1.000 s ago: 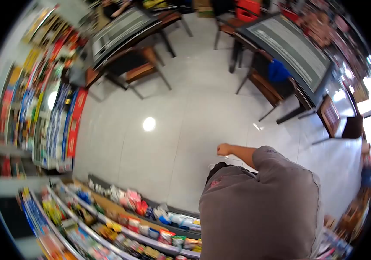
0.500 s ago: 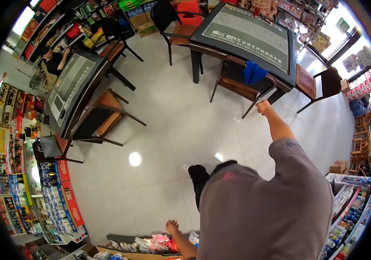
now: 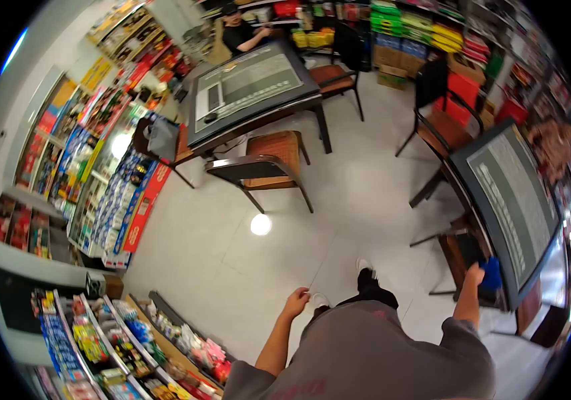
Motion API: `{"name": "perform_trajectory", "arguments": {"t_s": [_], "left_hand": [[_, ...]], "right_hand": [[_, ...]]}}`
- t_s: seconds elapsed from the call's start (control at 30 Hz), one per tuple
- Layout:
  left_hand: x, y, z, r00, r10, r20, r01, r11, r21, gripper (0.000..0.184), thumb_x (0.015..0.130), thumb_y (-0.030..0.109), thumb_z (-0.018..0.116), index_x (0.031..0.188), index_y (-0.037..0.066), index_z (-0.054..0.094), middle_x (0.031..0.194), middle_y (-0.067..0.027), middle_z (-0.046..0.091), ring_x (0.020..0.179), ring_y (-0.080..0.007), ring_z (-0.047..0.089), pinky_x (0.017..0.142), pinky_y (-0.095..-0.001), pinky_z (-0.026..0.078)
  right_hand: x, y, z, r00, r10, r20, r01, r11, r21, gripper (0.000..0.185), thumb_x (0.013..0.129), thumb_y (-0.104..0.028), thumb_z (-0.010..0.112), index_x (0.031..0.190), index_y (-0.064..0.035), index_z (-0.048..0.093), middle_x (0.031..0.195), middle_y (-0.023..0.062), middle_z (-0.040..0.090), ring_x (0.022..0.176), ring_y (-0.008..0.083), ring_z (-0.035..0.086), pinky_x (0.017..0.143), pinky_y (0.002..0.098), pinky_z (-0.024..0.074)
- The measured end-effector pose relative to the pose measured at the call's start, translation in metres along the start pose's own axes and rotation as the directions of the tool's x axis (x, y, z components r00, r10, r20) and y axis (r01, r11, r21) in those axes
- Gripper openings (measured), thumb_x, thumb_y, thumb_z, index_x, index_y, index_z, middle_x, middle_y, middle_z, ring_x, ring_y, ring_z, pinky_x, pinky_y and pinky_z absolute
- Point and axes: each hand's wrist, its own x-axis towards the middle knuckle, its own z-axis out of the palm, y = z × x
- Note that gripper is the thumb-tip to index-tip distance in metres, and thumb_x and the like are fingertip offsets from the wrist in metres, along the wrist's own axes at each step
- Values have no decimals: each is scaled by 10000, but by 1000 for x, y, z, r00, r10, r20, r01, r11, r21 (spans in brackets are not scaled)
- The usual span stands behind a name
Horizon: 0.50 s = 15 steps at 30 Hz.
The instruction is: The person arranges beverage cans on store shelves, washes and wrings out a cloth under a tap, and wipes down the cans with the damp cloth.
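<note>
Right grip (image 3: pixel 474 275) at blue cloth (image 3: pixel 491 273) — chair (image 3: pixel 457 257), table (image 3: pixel 479 207) close by.

Head cam is sitting on the wearer's head, facing forward and steeply down through a very wide lens, dark rim curving around the view. Shirt (image 3: pixel 372 353) is filling bottom center, nearest the lens. Left hand (image 3: pixel 295 303) and right hand (image 3: pixel 475 275) are showing just beyond it. Floor (image 3: pixel 285 247) is spreading across the middle. Far table (image 3: pixel 272 77) and back shelves (image 3: pixel 399 30) are sitting well off, up top.
</note>
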Motion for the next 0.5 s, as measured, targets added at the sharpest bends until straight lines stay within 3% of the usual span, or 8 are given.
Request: {"name": "perform_trajectory", "arguments": {"t_s": [0.1,0.13,0.17,0.23,0.3,0.33,0.4,0.5], "left_hand": [[-1,-28,5,944,-174,-279,135,979,-153,283,898,214,596,1046,-21,651,829,-107,688,734,-180,657,654,-314,517],[-3,-44,4,909,-261,-324,216,962,-168,264,901,212,581,1000,-20,661,809,-103,688,722,-181,658,639,-313,515],[-9,-65,4,905,-301,-299,284,953,-101,263,905,223,566,933,-18,669,764,-97,682,707,-186,660,616,-315,517],[-39,-71,12,898,-379,-224,351,924,-153,306,886,252,604,977,-32,673,740,-106,691,685,-192,672,640,-331,539],[-61,-115,20,870,-444,-212,451,892,-17,304,863,249,623,956,-33,689,772,-122,709,664,-199,671,647,-343,544],[-74,-105,26,823,-529,-209,528,847,-64,288,853,238,616,918,-31,696,775,-125,709,638,-207,664,628,-351,541],[-90,-93,40,689,-703,-177,689,711,-143,253,860,225,591,882,-3,699,699,-98,676,589,-203,643,526,-371,502],[-91,-80,47,756,-652,-56,654,753,74,253,876,261,585,879,36,703,751,-100,690,615,-216,652,548,-383,502]], "right_hand": [[-15,-39,-7,918,386,89,-390,840,378,382,852,-332,630,934,34,704,936,214,717,839,405,695,793,471,554],[-32,-40,-20,996,12,90,-12,1000,-1,274,797,-220,715,993,-37,659,914,202,712,868,409,688,756,455,559],[-63,-54,-45,928,-363,77,364,848,-385,362,742,-108,800,1052,-107,614,892,190,706,897,413,681,720,439,563],[-64,-31,-43,898,-439,29,417,830,-371,331,783,-155,789,1054,-94,610,1026,180,700,951,387,680,763,439,562],[-68,-33,-61,982,-159,102,189,821,-539,259,884,-240,693,1097,-103,635,1051,176,702,999,383,675,792,438,556],[22,61,6,958,-212,-193,143,937,-318,255,917,-320,627,1052,-108,662,1031,199,701,952,418,676,767,454,558],[-17,16,-34,973,-199,-117,178,969,-170,320,960,-303,490,917,-49,680,919,259,689,818,455,662,676,539,525],[-40,10,-44,820,-550,-161,493,820,-290,341,962,-220,427,802,-13,645,723,282,641,673,467,628,590,573,491]]}}
